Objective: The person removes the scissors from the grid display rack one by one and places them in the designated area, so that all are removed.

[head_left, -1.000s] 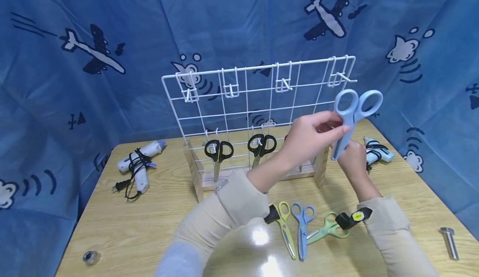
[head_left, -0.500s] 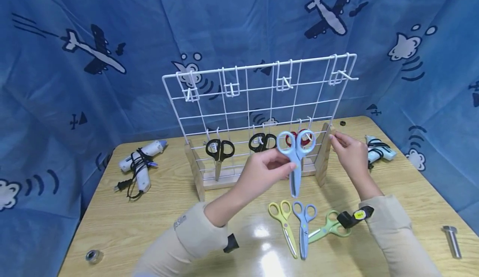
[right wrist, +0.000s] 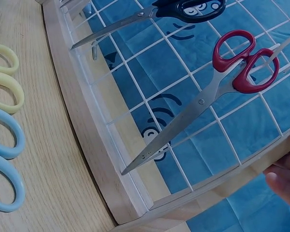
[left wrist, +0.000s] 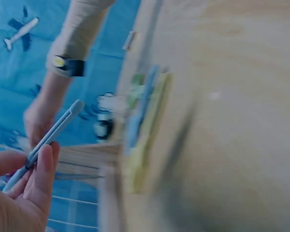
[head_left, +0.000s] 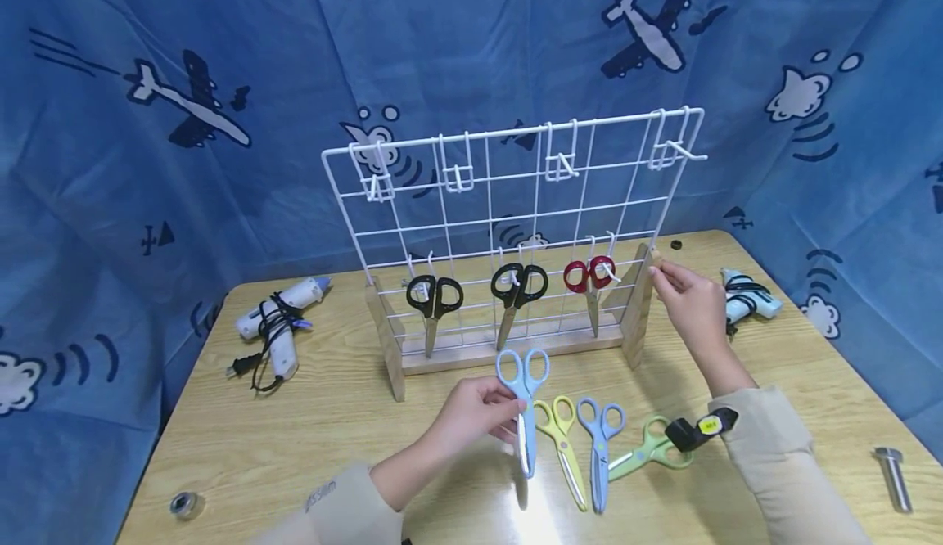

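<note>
My left hand (head_left: 482,407) pinches light blue scissors (head_left: 525,394) just below the handle loops, blades pointing down, left of the scissors on the table. In the left wrist view the blue scissors (left wrist: 53,133) appear edge-on between thumb and fingers. With its fingertips, my right hand (head_left: 688,299) grips the right wooden post (head_left: 637,308) of a white wire rack (head_left: 508,222). Red-handled scissors (right wrist: 246,67) and two black-handled scissors (head_left: 435,298) hang from the rack's lower hooks. Yellow scissors (head_left: 563,451), blue scissors (head_left: 599,453) and green scissors (head_left: 648,451) lie in front.
Corded glue guns stand out at left, a white one (head_left: 276,328), and at right, a pale teal one (head_left: 747,295). A bolt (head_left: 893,479) lies near the right edge and a small metal cylinder (head_left: 184,504) at front left. Several upper hooks (head_left: 457,175) hold nothing.
The left hand has carried the light blue scissors from the rack's right side down and left, in front of the rack. The right hand, earlier behind them, stays at the right post.
</note>
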Available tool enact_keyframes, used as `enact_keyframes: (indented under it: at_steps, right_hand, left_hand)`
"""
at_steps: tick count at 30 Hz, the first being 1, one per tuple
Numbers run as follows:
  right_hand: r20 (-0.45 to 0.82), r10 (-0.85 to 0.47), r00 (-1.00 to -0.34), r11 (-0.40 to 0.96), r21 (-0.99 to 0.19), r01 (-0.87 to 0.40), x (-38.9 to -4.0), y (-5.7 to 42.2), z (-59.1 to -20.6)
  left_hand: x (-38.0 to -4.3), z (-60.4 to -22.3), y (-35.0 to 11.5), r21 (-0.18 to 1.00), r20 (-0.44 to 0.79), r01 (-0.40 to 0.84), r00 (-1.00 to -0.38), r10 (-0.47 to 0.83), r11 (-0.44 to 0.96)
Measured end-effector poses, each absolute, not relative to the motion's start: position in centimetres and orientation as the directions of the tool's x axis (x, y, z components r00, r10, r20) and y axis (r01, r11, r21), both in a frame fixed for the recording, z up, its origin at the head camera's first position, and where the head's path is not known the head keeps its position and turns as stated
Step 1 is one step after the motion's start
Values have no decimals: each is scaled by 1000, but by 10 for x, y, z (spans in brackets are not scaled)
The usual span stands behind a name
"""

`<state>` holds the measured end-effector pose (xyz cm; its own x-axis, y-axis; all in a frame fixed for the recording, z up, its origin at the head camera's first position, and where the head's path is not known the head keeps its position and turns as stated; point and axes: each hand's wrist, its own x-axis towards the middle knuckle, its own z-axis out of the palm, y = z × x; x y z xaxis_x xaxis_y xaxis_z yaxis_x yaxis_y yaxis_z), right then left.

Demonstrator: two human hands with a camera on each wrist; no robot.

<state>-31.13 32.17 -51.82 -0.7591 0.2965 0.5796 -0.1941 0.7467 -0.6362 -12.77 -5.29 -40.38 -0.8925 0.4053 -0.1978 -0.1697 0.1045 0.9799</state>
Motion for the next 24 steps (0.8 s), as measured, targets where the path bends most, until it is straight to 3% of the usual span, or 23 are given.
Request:
enact_keyframes:
  at_steps: [5, 11, 24]
  right_hand:
    - [531, 287, -797, 707, -679, -199, -297, 315, -498]
    - [597, 311, -740, 775, -609, -166, -317, 327, -521]
    - [577, 340, -742, 767, -627, -137, -316, 322, -527]
  left_hand:
    - [-123, -432, -64, 953, -302, -283, -881, 364, 107]
    - [-123, -454, -73, 914, -402, -354, -854, 329, 197]
    - [-122, -476, -67, 897, -438, -383, -833, 339, 219]
